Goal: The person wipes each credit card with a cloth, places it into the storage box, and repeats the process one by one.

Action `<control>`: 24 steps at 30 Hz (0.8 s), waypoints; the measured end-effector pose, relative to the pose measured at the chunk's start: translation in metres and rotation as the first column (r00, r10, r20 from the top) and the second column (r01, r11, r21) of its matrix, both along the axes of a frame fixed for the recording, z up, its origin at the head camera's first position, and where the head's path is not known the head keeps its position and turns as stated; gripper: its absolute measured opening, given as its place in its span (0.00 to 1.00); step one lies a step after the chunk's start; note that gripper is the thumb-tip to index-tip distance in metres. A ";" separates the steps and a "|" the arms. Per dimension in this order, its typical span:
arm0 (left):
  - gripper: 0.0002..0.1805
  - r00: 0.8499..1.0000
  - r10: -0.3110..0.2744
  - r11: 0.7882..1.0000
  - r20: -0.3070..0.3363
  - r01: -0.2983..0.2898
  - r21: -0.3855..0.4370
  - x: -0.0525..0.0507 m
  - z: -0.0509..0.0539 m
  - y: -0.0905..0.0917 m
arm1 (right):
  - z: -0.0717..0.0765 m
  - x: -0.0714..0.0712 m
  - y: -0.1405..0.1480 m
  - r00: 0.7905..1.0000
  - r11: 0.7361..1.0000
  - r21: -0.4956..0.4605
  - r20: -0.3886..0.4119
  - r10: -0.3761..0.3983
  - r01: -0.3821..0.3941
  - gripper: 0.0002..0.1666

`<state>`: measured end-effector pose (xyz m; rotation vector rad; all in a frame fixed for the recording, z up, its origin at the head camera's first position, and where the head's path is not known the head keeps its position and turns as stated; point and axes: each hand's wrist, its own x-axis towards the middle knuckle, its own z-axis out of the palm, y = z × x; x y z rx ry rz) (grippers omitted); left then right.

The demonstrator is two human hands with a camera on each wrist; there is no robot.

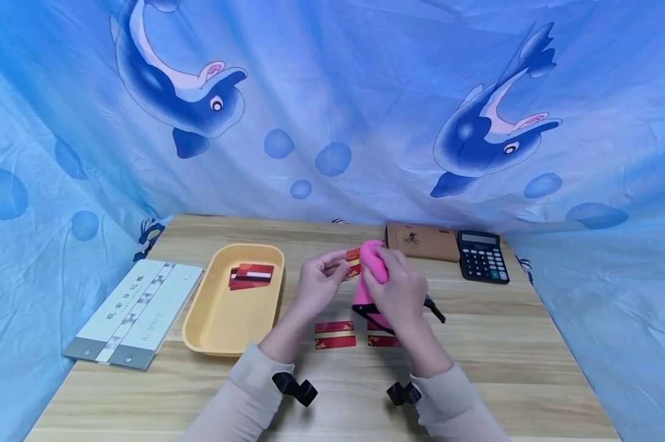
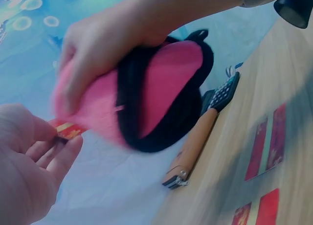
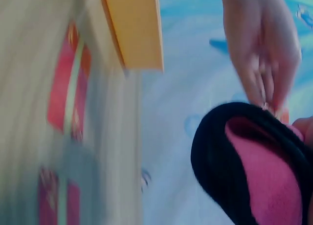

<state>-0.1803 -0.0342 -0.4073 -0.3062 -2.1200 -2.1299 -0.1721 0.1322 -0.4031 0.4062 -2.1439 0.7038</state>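
My left hand (image 1: 317, 282) pinches a red and gold card (image 1: 353, 263) by its near edge, above the table. A pink cloth with black edging (image 1: 372, 261) is bunched in my right hand (image 1: 397, 288), its fingers curled round it. The cloth meets the card and covers its right part. In the left wrist view the cloth's black border and a small black loop (image 2: 199, 35) hang below the hand. Two similar cards lie below the hands: a left card (image 1: 335, 334), and a right card (image 1: 381, 339) partly hidden by the cloth and right arm.
A yellow tray (image 1: 233, 325) holds several red cards (image 1: 255, 274) on the left. Beside it lies a white and grey ledger (image 1: 139, 307). At the back right are a brown wallet (image 1: 423, 242) and a black calculator (image 1: 483, 258). A printed blue curtain (image 1: 343, 110) hangs behind.
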 end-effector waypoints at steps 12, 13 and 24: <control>0.15 0.999 -0.001 1.000 0.041 0.000 0.017 0.004 -0.004 -0.002 | -0.010 -0.001 0.001 1.000 0.996 -0.081 0.004 0.028 -0.028 0.22; 0.15 0.998 -0.005 1.000 0.059 0.003 0.025 0.004 -0.004 -0.003 | -0.010 -0.002 0.004 1.000 0.996 -0.089 0.014 0.012 -0.011 0.22; 0.19 0.992 0.089 0.993 0.089 -0.095 0.068 0.006 -0.003 -0.010 | -0.011 -0.012 0.032 0.995 0.990 -0.115 0.062 -0.079 0.086 0.24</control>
